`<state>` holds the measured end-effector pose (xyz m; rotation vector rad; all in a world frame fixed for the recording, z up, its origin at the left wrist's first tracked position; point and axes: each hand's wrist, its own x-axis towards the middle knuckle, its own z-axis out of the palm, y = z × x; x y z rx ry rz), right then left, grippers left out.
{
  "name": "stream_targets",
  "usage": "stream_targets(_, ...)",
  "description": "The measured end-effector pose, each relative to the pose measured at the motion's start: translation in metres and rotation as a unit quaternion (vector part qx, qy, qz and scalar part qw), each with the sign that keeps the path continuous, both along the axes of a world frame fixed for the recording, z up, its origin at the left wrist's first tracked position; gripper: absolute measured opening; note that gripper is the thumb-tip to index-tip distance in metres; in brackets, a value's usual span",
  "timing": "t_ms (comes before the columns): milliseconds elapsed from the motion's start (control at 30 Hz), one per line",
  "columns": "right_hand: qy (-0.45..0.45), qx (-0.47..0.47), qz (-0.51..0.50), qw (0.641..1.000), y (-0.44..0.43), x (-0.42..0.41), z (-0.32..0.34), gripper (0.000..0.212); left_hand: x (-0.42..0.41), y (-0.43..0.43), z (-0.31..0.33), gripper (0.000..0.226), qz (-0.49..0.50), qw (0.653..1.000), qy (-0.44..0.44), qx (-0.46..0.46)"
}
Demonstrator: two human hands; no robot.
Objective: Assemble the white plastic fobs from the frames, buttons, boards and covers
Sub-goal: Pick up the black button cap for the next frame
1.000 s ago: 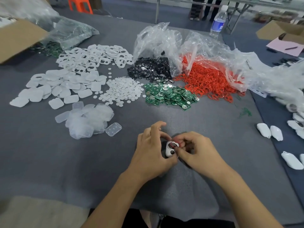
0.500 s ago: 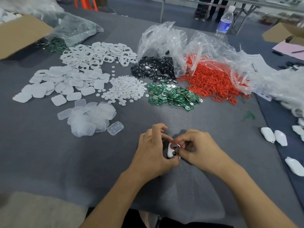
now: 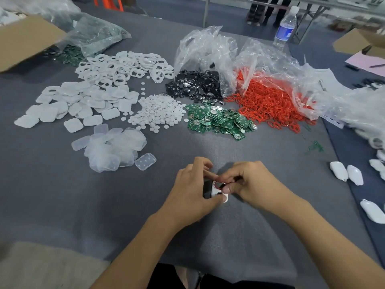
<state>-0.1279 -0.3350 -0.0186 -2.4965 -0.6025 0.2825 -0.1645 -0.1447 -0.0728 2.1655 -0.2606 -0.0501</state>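
**Left hand (image 3: 191, 192) and right hand (image 3: 252, 184) both pinched one white fob (image 3: 215, 189)**

The left hand curled round the white fob from its left side, thumb tip pressed on the lower end and fingers bent over the top. The right hand came in from the other side, fingers curled tight and fingertips pinching at the fob's upper opening, where a bit of red showed. A dark oval sat in the lower opening. The fob was held just above the grey table (image 3: 62, 195), near the front middle, well apart from all the piles. Whether it touched the cloth, could not tell.

Farther back lay the part piles. White frames (image 3: 125, 67) were heaped at back left, with white covers (image 3: 79, 103) spread in front of them. Clear covers (image 3: 116, 149) lay nearest on the left, one sitting alone just beside that heap. Small white discs (image 3: 158, 113) lay in the middle, touching the green boards (image 3: 218, 119) to their right. Black buttons (image 3: 195, 86) spilled from a clear plastic bag (image 3: 206, 51) behind the boards. Red rings (image 3: 268, 103) spilled from another bag to the right of those.

Finished white fobs (image 3: 345, 174) lay along the right edge. A water bottle (image 3: 285, 28) stood upright at the far side, and a cardboard box (image 3: 27, 40) sat at the far left.
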Motion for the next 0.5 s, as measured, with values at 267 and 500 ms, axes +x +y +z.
stream_targets(267, -0.030, 0.029, -0.039, 0.998, 0.001, -0.006, -0.012, 0.022, 0.000, 0.001, 0.003, 0.061, 0.001, 1.000, 0.008, -0.002)
stream_targets(500, 0.099, 0.145, -0.035, 0.984, -0.006, 0.008, -0.009, 0.023, 0.001, 0.000, 0.004, 0.053, 0.002, 1.000, 0.019, -0.007)
